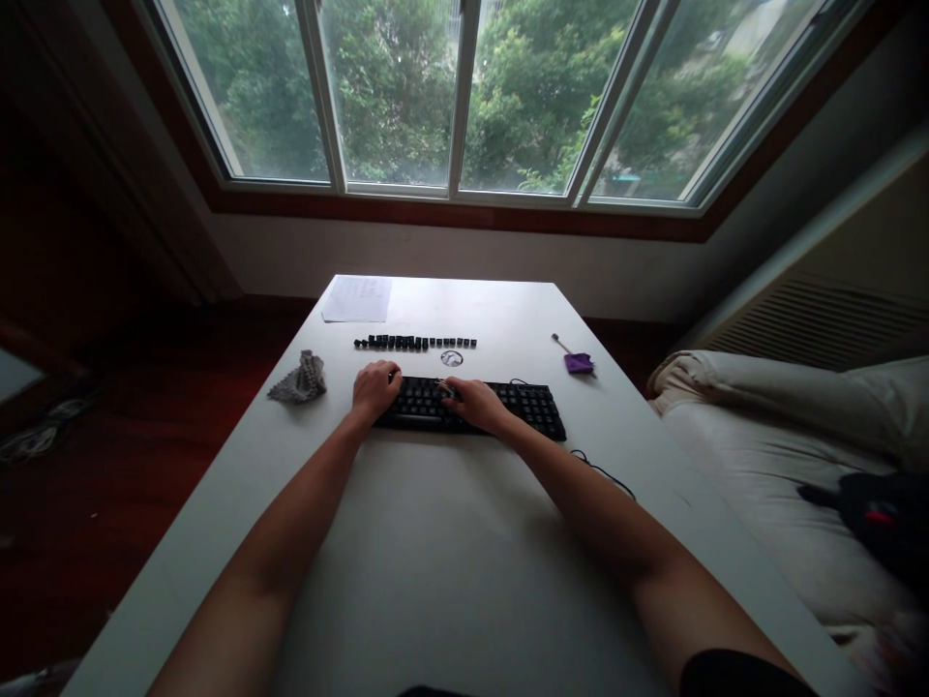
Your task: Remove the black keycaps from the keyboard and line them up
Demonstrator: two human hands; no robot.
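Observation:
A black keyboard [421, 418] lies across the white table in front of me. My left hand [375, 389] is curled over its left end and grips it. Above the keyboard's middle, my right hand [475, 402] is closed in a pinch on a small tool with thin metal prongs [441, 385], which point down toward the keys. The fingers partly hide the tool, and its exact kind is hard to make out. Just behind the keyboard, loose black keycaps [399, 343] stand in a row, with a small round patterned piece [451, 358] close by.
A crumpled grey cloth [301, 379] lies on the left of the table [406, 542]. Paper sheets [357, 298] are at the far left corner. On the right are a brush [562, 344] and a purple cloth-like item [579, 363]. A black cable [606, 472] trails rightward.

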